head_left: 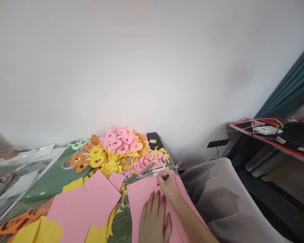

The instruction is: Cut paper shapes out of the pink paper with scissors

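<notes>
My left hand (154, 219) lies flat with fingers stretched out on a pink sheet of paper (139, 199) at the table's near edge. My right hand (169, 186) is closed round a dark pen (164, 178) whose tip touches the upper part of the same pink sheet. Just beyond the pen lie white-handled scissors (159, 167) among pink paper scraps.
A heap of pink, yellow, orange and green paper cut-outs (111, 148) covers the table's far end. Loose pink and yellow sheets (88, 206) lie at the left. A dark phone (154, 140) rests by the wall. A grey cloth (218, 192) and a cluttered red-edged shelf (273, 135) stand at the right.
</notes>
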A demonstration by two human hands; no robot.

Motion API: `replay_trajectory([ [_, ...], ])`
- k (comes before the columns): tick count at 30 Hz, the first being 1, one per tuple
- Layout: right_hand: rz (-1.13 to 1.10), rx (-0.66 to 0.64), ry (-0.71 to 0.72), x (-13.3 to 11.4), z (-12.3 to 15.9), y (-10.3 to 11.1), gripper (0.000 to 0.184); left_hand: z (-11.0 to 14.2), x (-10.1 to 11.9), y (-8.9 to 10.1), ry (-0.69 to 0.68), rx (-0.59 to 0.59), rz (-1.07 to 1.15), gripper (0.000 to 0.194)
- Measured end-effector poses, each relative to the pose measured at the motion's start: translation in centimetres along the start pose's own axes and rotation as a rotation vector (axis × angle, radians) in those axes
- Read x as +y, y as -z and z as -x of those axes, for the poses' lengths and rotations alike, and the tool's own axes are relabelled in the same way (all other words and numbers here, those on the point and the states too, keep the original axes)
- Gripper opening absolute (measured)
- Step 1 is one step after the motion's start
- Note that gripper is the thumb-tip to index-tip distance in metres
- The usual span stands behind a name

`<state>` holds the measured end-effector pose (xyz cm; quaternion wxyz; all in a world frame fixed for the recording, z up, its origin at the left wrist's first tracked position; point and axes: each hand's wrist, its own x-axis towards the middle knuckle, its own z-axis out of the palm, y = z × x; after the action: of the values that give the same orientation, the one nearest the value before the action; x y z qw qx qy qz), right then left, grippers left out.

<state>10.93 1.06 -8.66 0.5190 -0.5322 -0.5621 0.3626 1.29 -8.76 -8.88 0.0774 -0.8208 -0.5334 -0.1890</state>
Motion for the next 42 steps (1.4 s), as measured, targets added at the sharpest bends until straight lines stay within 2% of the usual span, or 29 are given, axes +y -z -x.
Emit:
replay_trajectory([
  [17, 0.035, 0.086, 0.0, 0.5, 0.0, 0.5, 0.026, 0.2, 0.1, -0.2, 0.007, -0.018, 0.008, 0.041],
  [26, 0.017, 0.068, -0.005, 0.6, -0.1, 0.3, 0.025, 0.1, 0.0, 0.1, 0.016, -0.02, 0.05, 0.041],
  [32, -0.007, 0.152, -0.015, -0.2, 0.0, 0.7, 0.029, 0.2, 0.4, -0.2, 0.062, -0.046, 0.091, 0.04],
  [37, -0.03, 0.16, -0.014, -0.7, 0.0, 0.9, 0.031, 0.4, 1.0, -1.0, 0.142, 0.041, 0.029, 0.043],
  [42, -0.106, 0.131, 0.027, -1.5, 0.3, 0.7, 0.031, 0.5, 0.2, -1.2, 0.066, 0.058, -0.009, 0.049],
])
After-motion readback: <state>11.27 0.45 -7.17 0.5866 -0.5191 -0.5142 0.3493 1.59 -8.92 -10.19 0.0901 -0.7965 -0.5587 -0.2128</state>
